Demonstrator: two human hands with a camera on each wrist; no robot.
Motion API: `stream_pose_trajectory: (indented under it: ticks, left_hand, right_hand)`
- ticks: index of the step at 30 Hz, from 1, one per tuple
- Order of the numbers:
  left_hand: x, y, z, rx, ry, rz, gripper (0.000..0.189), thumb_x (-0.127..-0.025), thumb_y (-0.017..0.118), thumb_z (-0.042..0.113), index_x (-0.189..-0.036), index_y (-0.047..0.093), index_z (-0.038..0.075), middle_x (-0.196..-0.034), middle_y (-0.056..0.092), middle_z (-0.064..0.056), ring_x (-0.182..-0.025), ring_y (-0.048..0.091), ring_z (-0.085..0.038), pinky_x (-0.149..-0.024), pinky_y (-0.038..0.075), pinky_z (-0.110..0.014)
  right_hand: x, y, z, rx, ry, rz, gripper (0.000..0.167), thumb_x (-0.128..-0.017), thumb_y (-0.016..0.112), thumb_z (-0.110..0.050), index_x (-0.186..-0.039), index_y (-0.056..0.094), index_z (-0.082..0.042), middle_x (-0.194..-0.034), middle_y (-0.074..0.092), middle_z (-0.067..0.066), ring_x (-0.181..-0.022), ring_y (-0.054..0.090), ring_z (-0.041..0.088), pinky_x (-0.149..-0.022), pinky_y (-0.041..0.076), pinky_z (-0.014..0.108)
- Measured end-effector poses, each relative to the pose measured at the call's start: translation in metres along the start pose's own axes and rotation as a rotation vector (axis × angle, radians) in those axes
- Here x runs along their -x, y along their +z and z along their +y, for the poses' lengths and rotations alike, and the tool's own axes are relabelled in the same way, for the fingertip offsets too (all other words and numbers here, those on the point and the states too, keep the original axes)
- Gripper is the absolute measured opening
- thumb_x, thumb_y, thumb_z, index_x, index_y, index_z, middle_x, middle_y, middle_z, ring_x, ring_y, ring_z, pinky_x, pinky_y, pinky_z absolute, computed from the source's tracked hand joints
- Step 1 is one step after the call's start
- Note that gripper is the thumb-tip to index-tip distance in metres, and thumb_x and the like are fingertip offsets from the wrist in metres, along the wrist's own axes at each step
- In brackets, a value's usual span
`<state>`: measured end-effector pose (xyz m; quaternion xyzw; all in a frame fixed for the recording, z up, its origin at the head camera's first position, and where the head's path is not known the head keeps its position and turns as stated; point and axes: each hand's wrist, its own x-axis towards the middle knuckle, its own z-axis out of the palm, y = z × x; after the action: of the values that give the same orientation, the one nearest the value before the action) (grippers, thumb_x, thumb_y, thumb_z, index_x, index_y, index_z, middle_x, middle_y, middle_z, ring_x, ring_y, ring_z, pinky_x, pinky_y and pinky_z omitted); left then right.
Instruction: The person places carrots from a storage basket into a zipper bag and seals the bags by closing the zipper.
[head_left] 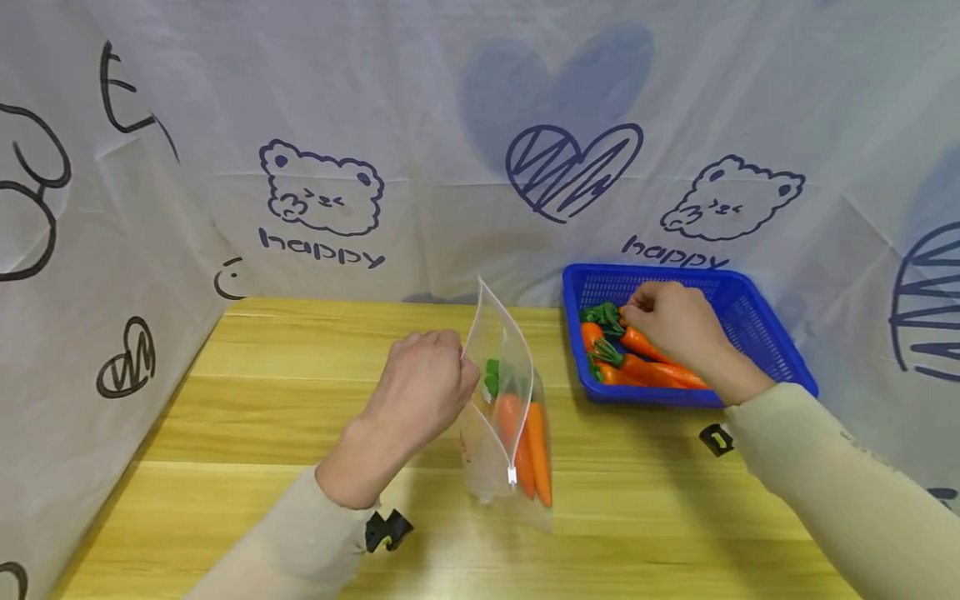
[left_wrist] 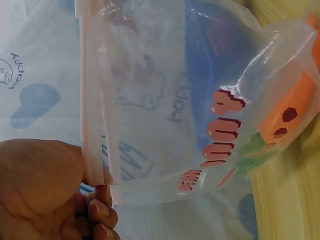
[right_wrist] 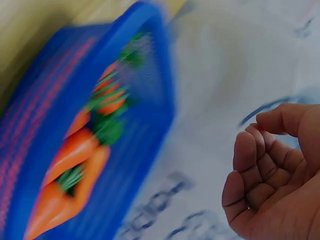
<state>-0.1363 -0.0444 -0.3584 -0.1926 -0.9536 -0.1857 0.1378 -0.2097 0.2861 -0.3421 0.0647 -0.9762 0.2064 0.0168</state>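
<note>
A clear zip bag [head_left: 480, 442] with red lettering stands on the table, its mouth spread and a white slider at one corner. Carrots [head_left: 536, 450] and some green leaves show through its plastic. My left hand [head_left: 423, 375] pinches the bag's zip edge at the upper left, thumb against fingers, as the left wrist view also shows. Over the blue basket [head_left: 772, 333] is my right hand [head_left: 675, 321], close above carrots with green tops [head_left: 645, 371]. In the right wrist view its fingers [right_wrist: 245, 150] are loosely bent, the thumb near them, with nothing visible between.
The basket stands at the back right of the wooden table [head_left: 300, 358], against a white printed cloth [head_left: 420, 100]. Cloth also rises along the left and right sides. A black clip-like piece [head_left: 387, 530] sits by the left cuff, another [head_left: 717, 439] by the right.
</note>
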Motion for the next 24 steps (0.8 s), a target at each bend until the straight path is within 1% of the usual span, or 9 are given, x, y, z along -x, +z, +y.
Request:
stream_pose_trajectory:
  ticks: [4,8,9,10,13,15,17,20,24]
  left_hand:
    - [0.0,-0.001,0.001,0.013,-0.005,0.003,0.023,-0.092,0.053,0.012,-0.07,0.047,0.011,-0.065,0.048,-0.003,-0.061,0.044,-0.023,-0.064,0.042,-0.037]
    - [0.0,-0.001,0.001,0.021,0.003,0.031,0.023,-0.09,0.054,0.01,-0.069,0.046,0.011,-0.063,0.047,-0.003,-0.06,0.043,-0.023,-0.062,0.041,-0.036]
    - [0.0,-0.001,0.001,0.021,0.004,0.033,0.023,-0.09,0.054,0.01,-0.069,0.046,0.011,-0.063,0.047,-0.003,-0.06,0.044,-0.024,-0.062,0.042,-0.037]
    - [0.0,-0.001,0.001,0.021,0.001,0.032,0.023,-0.09,0.054,0.01,-0.069,0.046,0.011,-0.063,0.047,-0.003,-0.06,0.044,-0.024,-0.063,0.042,-0.037]
    - [0.001,-0.001,0.002,0.02,-0.003,0.025,0.023,-0.09,0.053,0.01,-0.069,0.046,0.011,-0.063,0.046,-0.003,-0.061,0.043,-0.023,-0.063,0.042,-0.037]
    - [0.001,-0.001,0.002,0.019,-0.003,0.023,0.023,-0.09,0.053,0.01,-0.068,0.045,0.011,-0.063,0.045,-0.003,-0.06,0.043,-0.023,-0.063,0.041,-0.036]
    - [0.001,-0.001,0.002,0.02,0.005,0.032,0.024,-0.089,0.053,0.009,-0.067,0.044,0.012,-0.062,0.043,-0.002,-0.059,0.042,-0.023,-0.061,0.039,-0.035]
    - [0.001,0.0,0.003,0.024,0.009,0.043,0.024,-0.089,0.053,0.008,-0.067,0.044,0.012,-0.061,0.042,-0.002,-0.059,0.041,-0.023,-0.06,0.039,-0.034]
    - [0.001,-0.001,0.002,0.021,0.006,0.044,0.024,-0.089,0.053,0.008,-0.067,0.044,0.011,-0.061,0.042,-0.002,-0.059,0.042,-0.023,-0.06,0.039,-0.035]
  right_hand:
    - [-0.011,0.007,0.038,0.07,0.046,-0.057,0.026,-0.103,0.06,-0.024,-0.11,0.073,-0.002,-0.098,0.075,0.017,-0.068,0.061,0.025,-0.068,0.052,0.044]
    - [-0.019,0.018,0.068,0.135,0.027,-0.145,0.03,-0.104,0.061,-0.022,-0.12,0.068,0.001,-0.114,0.073,0.023,-0.091,0.069,0.037,-0.083,0.055,0.057]
    - [-0.02,0.021,0.074,0.153,0.009,-0.165,0.028,-0.104,0.061,-0.022,-0.119,0.069,0.001,-0.111,0.074,0.022,-0.093,0.068,0.037,-0.084,0.054,0.057]
    - [-0.022,0.025,0.08,0.174,-0.013,-0.193,0.027,-0.104,0.062,-0.021,-0.118,0.069,0.001,-0.108,0.074,0.02,-0.093,0.068,0.036,-0.084,0.054,0.057]
    - [-0.026,0.038,0.097,0.204,-0.051,-0.27,0.029,-0.1,0.067,-0.019,-0.12,0.07,0.002,-0.109,0.075,0.019,-0.095,0.069,0.036,-0.087,0.055,0.056]
    - [-0.028,0.046,0.106,0.232,-0.084,-0.321,0.025,-0.096,0.071,-0.017,-0.113,0.071,0.002,-0.1,0.074,0.014,-0.086,0.066,0.029,-0.083,0.054,0.052]
    - [-0.031,0.053,0.112,0.233,-0.094,-0.367,0.029,-0.092,0.074,-0.017,-0.113,0.071,0.003,-0.102,0.074,0.015,-0.087,0.066,0.029,-0.085,0.054,0.053]
    - [-0.036,0.06,0.118,0.243,-0.113,-0.417,0.029,-0.09,0.076,-0.018,-0.11,0.069,0.002,-0.097,0.072,0.011,-0.083,0.061,0.024,-0.083,0.052,0.05]
    - [-0.041,0.065,0.12,0.241,-0.1,-0.455,0.034,-0.09,0.077,-0.021,-0.114,0.069,0.001,-0.098,0.07,0.009,-0.085,0.059,0.024,-0.085,0.052,0.048]
